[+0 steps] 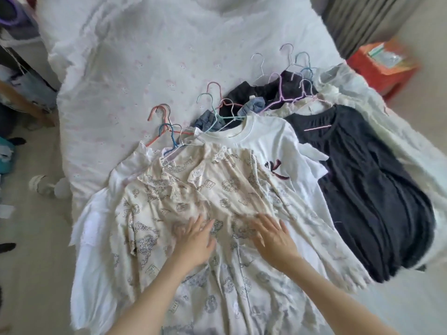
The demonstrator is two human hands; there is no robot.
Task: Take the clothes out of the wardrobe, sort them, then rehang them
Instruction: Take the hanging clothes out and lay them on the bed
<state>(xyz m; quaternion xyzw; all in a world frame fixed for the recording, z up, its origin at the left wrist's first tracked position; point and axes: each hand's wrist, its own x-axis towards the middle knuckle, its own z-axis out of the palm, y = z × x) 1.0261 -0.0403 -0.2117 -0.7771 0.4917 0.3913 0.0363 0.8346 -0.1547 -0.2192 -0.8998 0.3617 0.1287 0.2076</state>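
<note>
Clothes on thin wire hangers lie spread over the near half of a bed covered with a white quilt [145,56] printed with faint pink figures. Nearest the camera is a cream pyjama-style shirt [193,189] with a grey-blue line print and a collar, lying face up on top of the pile, its lower part running out of the bottom of the view. The left hand [193,240] lies flat on this shirt with its fingers straight and slightly spread, pressing the cloth. The right hand [273,235] lies flat just beside it on the same shirt, fingers also straight and fanned. Neither hand pinches or grips anything.

Under the cream shirt, to its left, a plain white garment [96,221] shows at the edge of the bed. To the upper right a white T-shirt [271,134] with a dark red and black mark on its chest overlaps the cream shirt. Right of that lies a dark grey short-sleeved top [367,189] with a pink hanger bar visible at its neck. Farther back are a black garment [244,95] and a piece of blue denim [208,122]. The hanger hooks [167,122], in pink, blue, teal, lilac and white, all point away from the camera.

Beyond the bed on the right stands an orange-red box [384,66], beside a grey curtain [362,20]. The picture is somewhat blurred at the edges.
</note>
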